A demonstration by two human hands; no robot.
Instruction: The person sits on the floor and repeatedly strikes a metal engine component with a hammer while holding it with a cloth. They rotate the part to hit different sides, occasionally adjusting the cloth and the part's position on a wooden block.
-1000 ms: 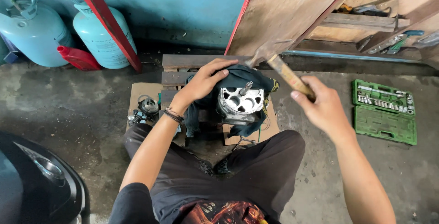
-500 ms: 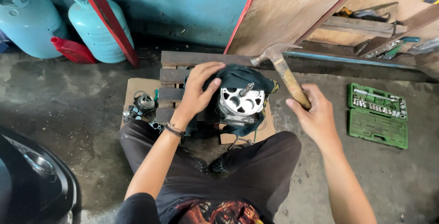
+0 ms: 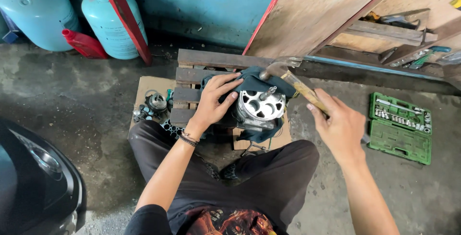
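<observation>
A round metal motor part (image 3: 260,106) with a slotted silver face and a short shaft stands on a small wooden pallet (image 3: 201,74), wrapped in a dark cloth (image 3: 283,87). My left hand (image 3: 216,100) presses on the cloth at its left side. My right hand (image 3: 340,125) grips the wooden handle of a hammer (image 3: 287,73). The hammer's metal head hovers just above and to the right of the shaft. I sit on the floor with my legs around the pallet.
Small metal parts (image 3: 152,105) lie on cardboard left of the pallet. An open green socket set (image 3: 401,125) sits on the concrete at right. Two pale blue gas cylinders (image 3: 108,19) and a red can (image 3: 84,44) stand at the back left. A dark vehicle body (image 3: 33,177) is at lower left.
The hammer head has come down from above the pallet's far edge toward the shaft. My left hand stays on the cloth-wrapped part.
</observation>
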